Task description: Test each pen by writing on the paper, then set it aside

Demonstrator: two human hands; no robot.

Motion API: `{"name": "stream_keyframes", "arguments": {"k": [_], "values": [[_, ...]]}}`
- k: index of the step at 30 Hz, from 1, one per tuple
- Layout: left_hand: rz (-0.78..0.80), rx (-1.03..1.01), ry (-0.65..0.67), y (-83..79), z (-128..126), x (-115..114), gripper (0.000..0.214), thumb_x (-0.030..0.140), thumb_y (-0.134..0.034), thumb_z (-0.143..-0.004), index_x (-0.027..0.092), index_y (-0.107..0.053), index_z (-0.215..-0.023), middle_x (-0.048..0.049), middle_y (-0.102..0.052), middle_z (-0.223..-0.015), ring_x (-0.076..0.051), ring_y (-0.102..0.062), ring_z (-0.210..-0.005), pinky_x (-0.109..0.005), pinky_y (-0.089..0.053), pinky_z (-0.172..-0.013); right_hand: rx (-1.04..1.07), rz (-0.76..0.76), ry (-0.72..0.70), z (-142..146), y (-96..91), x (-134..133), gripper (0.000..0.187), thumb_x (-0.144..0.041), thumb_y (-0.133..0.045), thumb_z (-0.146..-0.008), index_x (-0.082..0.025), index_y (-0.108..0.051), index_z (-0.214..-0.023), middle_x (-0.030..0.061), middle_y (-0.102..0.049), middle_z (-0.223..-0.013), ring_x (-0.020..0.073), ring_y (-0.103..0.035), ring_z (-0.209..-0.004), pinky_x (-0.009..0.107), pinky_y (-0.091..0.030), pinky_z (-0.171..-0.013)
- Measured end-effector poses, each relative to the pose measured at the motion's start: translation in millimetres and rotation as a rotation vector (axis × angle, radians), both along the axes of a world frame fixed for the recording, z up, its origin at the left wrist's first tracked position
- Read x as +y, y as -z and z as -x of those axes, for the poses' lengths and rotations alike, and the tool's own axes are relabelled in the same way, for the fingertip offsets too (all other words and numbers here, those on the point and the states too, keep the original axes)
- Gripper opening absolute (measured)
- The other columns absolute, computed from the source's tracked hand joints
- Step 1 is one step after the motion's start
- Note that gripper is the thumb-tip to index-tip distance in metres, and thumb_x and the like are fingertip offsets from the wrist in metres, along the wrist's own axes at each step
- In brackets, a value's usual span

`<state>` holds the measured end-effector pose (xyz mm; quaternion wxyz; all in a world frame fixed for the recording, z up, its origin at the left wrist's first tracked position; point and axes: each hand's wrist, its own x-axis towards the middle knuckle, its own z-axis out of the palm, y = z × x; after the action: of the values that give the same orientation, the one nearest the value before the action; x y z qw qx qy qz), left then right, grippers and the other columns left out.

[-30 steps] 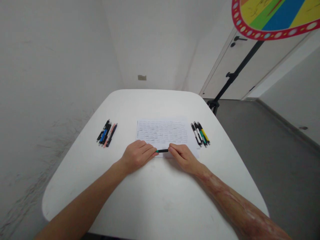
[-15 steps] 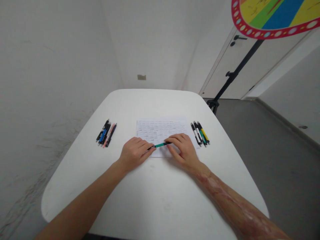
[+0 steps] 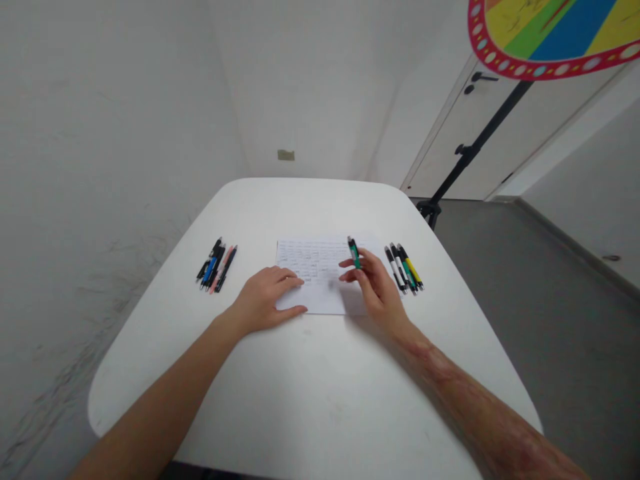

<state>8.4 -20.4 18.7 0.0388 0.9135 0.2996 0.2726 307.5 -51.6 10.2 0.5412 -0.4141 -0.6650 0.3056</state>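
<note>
A sheet of paper (image 3: 320, 267) covered with small handwriting lies in the middle of the white table (image 3: 310, 373). My left hand (image 3: 265, 300) rests flat on the sheet's near left corner, fingers spread, holding nothing. My right hand (image 3: 375, 283) hovers over the sheet's right side and grips a green and black pen (image 3: 354, 253), which points up and away from me.
Several pens (image 3: 217, 265) lie bunched left of the paper, and several more pens (image 3: 404, 267) lie right of it. A colourful prize wheel (image 3: 550, 33) on a black stand (image 3: 465, 153) is beyond the table's right corner, before a door (image 3: 480, 120).
Both hands held the green pen flat at the paper's near edge. My left hand let go and settled on the paper; my right hand lifted the pen and turned it upright.
</note>
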Motion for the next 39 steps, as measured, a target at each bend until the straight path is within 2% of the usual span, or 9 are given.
{"name": "stream_keyframes", "arguments": {"k": [3, 5, 7, 9, 11, 14, 20, 31, 39], "values": [[0.096, 0.042, 0.056, 1.7, 0.5, 1.6, 0.054, 0.054, -0.082, -0.095, 0.023, -0.070, -0.138, -0.0155, -0.072, -0.138, -0.034, -0.070, -0.123, -0.052, -0.057, -0.106, 0.357, 0.115, 0.010, 4.9, -10.9, 13.3, 0.047, -0.034, -0.067, -0.104, -0.037, -0.058, -0.151, 0.0054, -0.074, -0.127, 0.0221, -0.077, -0.099, 0.042, -0.064, -0.089], [0.135, 0.051, 0.055, 3.5, 0.1, 1.8, 0.057, 0.054, -0.083, -0.094, 0.023, -0.069, -0.139, -0.0155, -0.070, -0.141, -0.035, -0.068, -0.126, -0.054, -0.056, -0.109, 0.595, 0.185, 0.034, 6.1, -21.4, 24.6, 0.032, -0.030, -0.075, -0.093, -0.032, -0.071, -0.125, 0.0013, -0.073, -0.106, 0.0189, -0.073, -0.089, 0.035, -0.063, -0.080], [0.152, 0.058, 0.050, 5.1, 0.0, 1.9, 0.057, 0.054, -0.084, -0.093, 0.023, -0.068, -0.139, -0.0150, -0.070, -0.142, -0.035, -0.067, -0.126, -0.055, -0.055, -0.110, 0.822, 0.241, 0.012, 6.1, -33.4, 35.0, 0.014, -0.038, -0.073, -0.089, -0.026, -0.070, -0.093, -0.0019, -0.059, -0.075, 0.0146, -0.059, -0.065, 0.029, -0.056, -0.064], [0.158, 0.063, 0.046, 5.9, 0.2, 2.0, 0.057, 0.054, -0.084, -0.093, 0.023, -0.068, -0.138, -0.0147, -0.070, -0.142, -0.034, -0.067, -0.126, -0.055, -0.054, -0.110, 0.976, 0.282, -0.012, 5.9, -44.7, 42.2, 0.038, -0.055, -0.066, -0.092, -0.024, -0.057, -0.072, -0.0045, -0.041, -0.061, 0.0126, -0.041, -0.051, 0.027, -0.042, -0.048], [0.158, 0.064, 0.045, 6.0, 0.4, 1.9, 0.057, 0.055, -0.084, -0.093, 0.023, -0.068, -0.138, -0.0146, -0.069, -0.142, -0.034, -0.067, -0.125, -0.055, -0.054, -0.109, 1.068, 0.343, -0.037, 6.1, -52.9, 45.1, 0.055, -0.066, -0.061, -0.093, -0.026, -0.040, -0.063, -0.0066, -0.028, -0.055, 0.0119, -0.027, -0.046, 0.028, -0.028, -0.041], [0.155, 0.062, 0.050, 5.2, 0.1, 1.7, 0.057, 0.056, -0.083, -0.094, 0.022, -0.068, -0.137, -0.0148, -0.070, -0.141, -0.034, -0.067, -0.123, -0.054, -0.055, -0.108, 1.156, 0.435, -0.061, 7.0, -57.0, 43.0, 0.063, -0.071, -0.055, -0.093, -0.027, -0.023, -0.061, -0.0077, -0.018, -0.051, 0.0119, -0.015, -0.045, 0.031, -0.017, -0.039], [0.167, 0.065, 0.045, 6.0, -0.1, 2.5, 0.058, 0.056, -0.084, -0.093, 0.023, -0.068, -0.138, -0.0145, -0.069, -0.142, -0.034, -0.067, -0.125, -0.055, -0.054, -0.109, 1.234, 0.539, -0.086, 7.3, -50.1, 35.0, 0.064, -0.070, -0.051, -0.091, -0.027, -0.014, -0.062, -0.0070, -0.017, -0.048, 0.0112, -0.014, -0.044, 0.031, -0.012, -0.041], [0.157, 0.060, 0.036, 7.4, 1.0, 2.6, 0.055, 0.055, -0.082, -0.094, 0.026, -0.070, -0.139, -0.0138, -0.071, -0.141, -0.033, -0.068, -0.123, -0.054, -0.056, -0.108, 1.327, 0.567, -0.103, 7.6, -51.3, 34.5, 0.061, -0.066, -0.049, -0.092, -0.027, -0.011, -0.066, -0.0066, -0.019, -0.048, 0.0115, -0.013, -0.046, 0.031, -0.013, -0.042], [0.149, 0.077, 0.026, 8.0, 0.7, 2.1, 0.053, 0.055, -0.080, -0.096, 0.024, -0.069, -0.138, -0.0143, -0.070, -0.141, -0.033, -0.068, -0.123, -0.054, -0.056, -0.107, 1.278, 0.557, -0.118, 8.4, -52.1, 33.4, 0.061, -0.066, -0.051, -0.092, -0.027, -0.013, -0.063, -0.0069, -0.018, -0.049, 0.0117, -0.013, -0.046, 0.030, -0.015, -0.041]]}}
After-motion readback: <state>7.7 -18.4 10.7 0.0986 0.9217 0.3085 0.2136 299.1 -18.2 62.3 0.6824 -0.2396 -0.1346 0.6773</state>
